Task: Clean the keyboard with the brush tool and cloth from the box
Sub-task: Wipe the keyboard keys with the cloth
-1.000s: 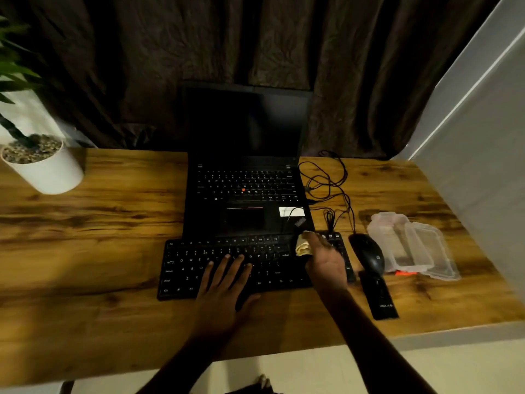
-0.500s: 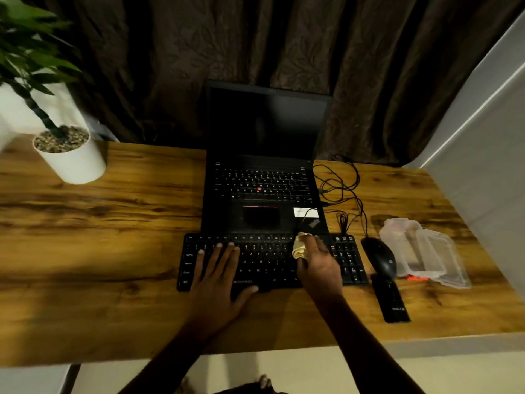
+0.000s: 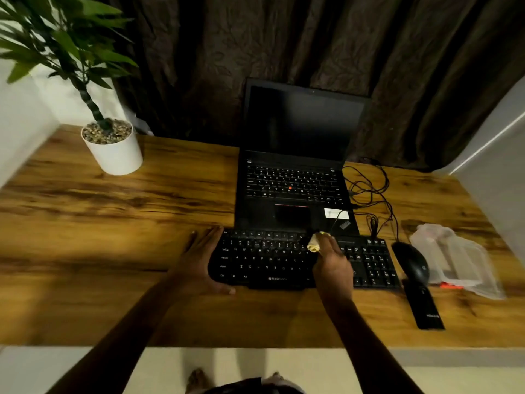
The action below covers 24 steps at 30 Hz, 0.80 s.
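while left hand touches keyboard, right hand pinches cloth.

A wooden table is seen. On it are placed a white plant pot at ten o'clock, a laptop at twelve, a keyboard at the centre, and a mouse and a clear box at three.

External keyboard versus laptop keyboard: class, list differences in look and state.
The external keyboard has a number pad; the laptop keyboard has none. The laptop keyboard has a red pointing stick; the external keyboard none. The right hand presses a cloth on the external keyboard; the laptop keyboard is untouched. Both are black.
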{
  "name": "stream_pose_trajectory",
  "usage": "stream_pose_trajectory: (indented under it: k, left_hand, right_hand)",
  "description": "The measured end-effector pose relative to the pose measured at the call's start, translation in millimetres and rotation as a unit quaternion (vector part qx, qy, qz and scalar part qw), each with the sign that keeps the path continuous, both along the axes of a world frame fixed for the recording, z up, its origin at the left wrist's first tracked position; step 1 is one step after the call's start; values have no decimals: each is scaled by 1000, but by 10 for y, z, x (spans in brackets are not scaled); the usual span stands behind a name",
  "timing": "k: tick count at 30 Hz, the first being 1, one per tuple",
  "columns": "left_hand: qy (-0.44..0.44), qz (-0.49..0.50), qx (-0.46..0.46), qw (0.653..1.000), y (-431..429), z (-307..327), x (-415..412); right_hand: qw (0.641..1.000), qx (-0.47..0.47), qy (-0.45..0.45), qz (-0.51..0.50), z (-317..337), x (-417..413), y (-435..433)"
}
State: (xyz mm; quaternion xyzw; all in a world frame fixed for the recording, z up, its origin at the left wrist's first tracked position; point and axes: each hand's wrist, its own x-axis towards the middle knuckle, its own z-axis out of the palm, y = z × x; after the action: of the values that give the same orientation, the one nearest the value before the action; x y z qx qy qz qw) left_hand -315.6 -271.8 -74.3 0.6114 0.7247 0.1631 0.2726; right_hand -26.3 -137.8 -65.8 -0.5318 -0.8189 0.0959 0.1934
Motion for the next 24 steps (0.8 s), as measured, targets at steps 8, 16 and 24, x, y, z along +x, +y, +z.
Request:
stream_pose_trajectory:
  k: [8,16,24]
  left_hand:
    - [35,-14,51,998,53,-39,-31]
    - [37,-5,70,997,21,7,-53]
    - [50,6,78,996,47,-37,-36]
  right_hand:
    - [990,26,-17,136,-93,-956,-565]
    - [998,-35,-31,40,-2,-423,-301]
    - [988,-36,-17,150,-80,-1218,-739]
